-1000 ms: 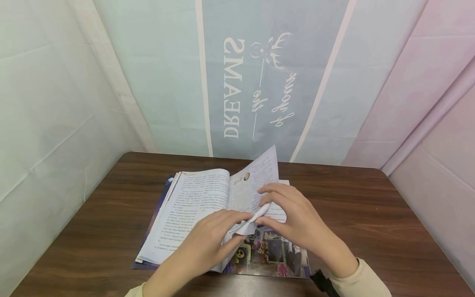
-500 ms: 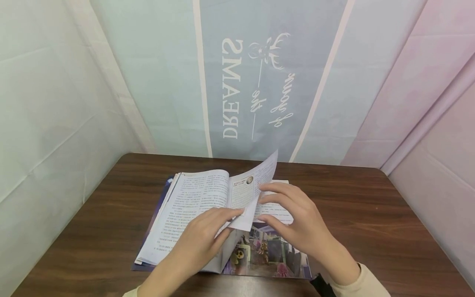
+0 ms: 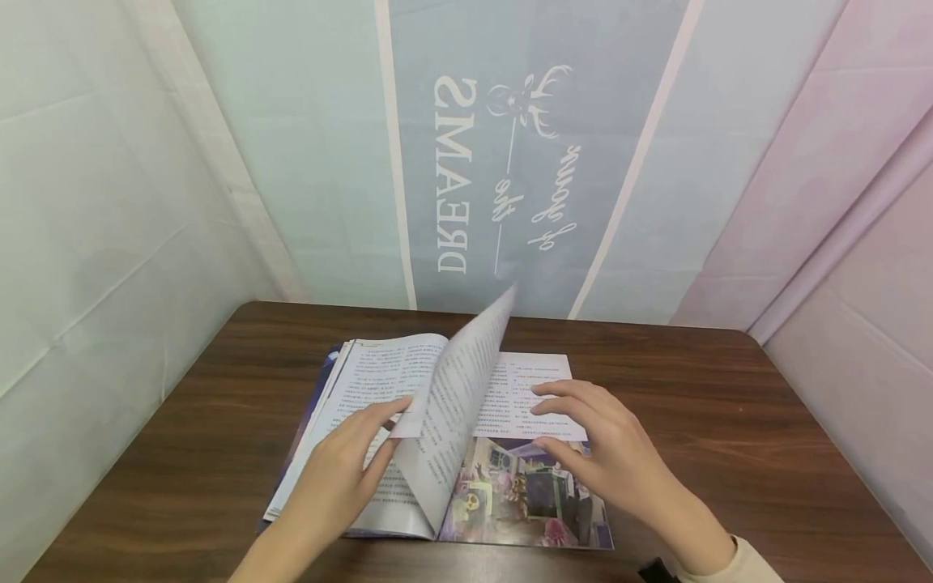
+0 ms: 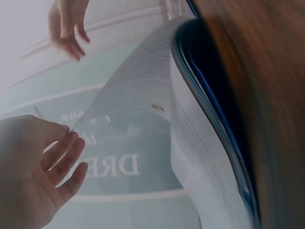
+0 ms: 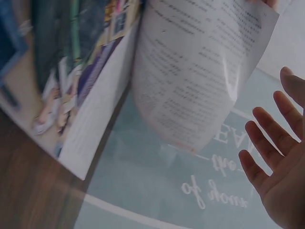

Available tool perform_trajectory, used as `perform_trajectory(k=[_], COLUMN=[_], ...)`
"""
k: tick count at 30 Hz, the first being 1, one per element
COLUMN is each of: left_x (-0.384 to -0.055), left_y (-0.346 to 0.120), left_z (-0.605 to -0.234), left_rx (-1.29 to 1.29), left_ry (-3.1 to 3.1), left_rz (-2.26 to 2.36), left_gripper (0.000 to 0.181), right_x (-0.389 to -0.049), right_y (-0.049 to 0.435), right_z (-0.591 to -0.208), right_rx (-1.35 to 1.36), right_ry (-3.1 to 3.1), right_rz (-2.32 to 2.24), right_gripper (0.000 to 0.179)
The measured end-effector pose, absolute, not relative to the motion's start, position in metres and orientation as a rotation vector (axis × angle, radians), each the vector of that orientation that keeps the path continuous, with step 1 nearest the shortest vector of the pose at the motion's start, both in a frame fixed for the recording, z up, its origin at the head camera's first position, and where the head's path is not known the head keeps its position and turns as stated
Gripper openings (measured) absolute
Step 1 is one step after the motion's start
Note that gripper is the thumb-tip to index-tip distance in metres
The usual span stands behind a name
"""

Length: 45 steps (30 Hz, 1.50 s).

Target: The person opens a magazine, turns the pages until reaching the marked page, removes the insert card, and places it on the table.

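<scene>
Magazine (image 3: 437, 441) lies open near the desk's (image 3: 219, 389) middle as the left hand (image 3: 342, 465) pinches a lifted page (image 3: 470, 372), head view. Left wrist view: fingers nip its edge; a light, even draw should avoid creases. Right wrist view: the right hand (image 5: 288, 191) holds nothing, fingers spread.

Black-on-white printed pages (image 3: 382, 372), dark brown wood-grain table (image 3: 729, 453), blue-grey backdrop (image 3: 612, 48) with white lettering (image 3: 455, 123), and the cover edge (image 3: 317, 397) looks kinda navy.

The left hand (image 3: 350, 457) pinches between thumb and fingertips, the left forearm (image 3: 280, 546) slanting in from lower left, while the right hand (image 3: 608, 445) hangs apart, fingers spread and loosely bent, the right forearm (image 3: 688, 518) angling up from lower right.
</scene>
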State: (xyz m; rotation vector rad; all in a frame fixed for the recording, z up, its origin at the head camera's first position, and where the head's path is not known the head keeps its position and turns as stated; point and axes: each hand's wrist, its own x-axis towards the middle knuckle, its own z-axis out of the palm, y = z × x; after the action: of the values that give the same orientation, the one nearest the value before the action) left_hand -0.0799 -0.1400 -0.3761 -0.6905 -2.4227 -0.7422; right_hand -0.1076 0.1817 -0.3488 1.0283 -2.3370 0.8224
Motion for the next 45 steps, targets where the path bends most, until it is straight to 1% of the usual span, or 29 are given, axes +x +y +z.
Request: perform_trajectory(k=[4,10,15,21,30,36,40,45], left_x=[-0.079,-0.076,-0.073,-0.071,-0.067,-0.063,-0.061,-0.061], left_y=[-0.152,-0.171,-0.185,-0.197,-0.213,-0.223,-0.228,-0.233], left_z=[-0.379,-0.381,-0.384,-0.389,-0.396,-0.399,-0.403,-0.407], left_rx=[-0.6,-0.484,-0.41,-0.345,-0.289,-0.279,-0.291,-0.286], left_ry=[-2.493,-2.645,-2.751,-2.848,-2.945,-3.032,-3.084,-3.132], left_rz=[-0.689,-0.677,-0.679,-0.673,-0.659,-0.652,-0.621,-0.607], left_gripper=[0.066,0.073,0.077,0.082,0.072,0.077,0.08,0.075], right_x=[-0.106,-0.104,-0.102,-0.1,-0.095,-0.092,-0.089,-0.087], right_y=[0.191,0.202,0.21,0.219,0.237,0.246,0.252,0.258], right_z=[-0.356,-0.367,-0.376,-0.386,-0.396,-0.401,-0.405,-0.408], right_rx=[1.013,1.044,1.068,1.057,1.044,1.029,1.028,1.032], right_ry=[-2.423,-2.441,-2.464,-2.559,-2.751,-2.867,-2.896,-2.946], right_rz=[0.769,0.71,0.686,0.618,0.595,0.591,0.57,0.544], right_gripper=[0.04,0.03,0.028,0.036,0.039,0.039,0.046,0.059])
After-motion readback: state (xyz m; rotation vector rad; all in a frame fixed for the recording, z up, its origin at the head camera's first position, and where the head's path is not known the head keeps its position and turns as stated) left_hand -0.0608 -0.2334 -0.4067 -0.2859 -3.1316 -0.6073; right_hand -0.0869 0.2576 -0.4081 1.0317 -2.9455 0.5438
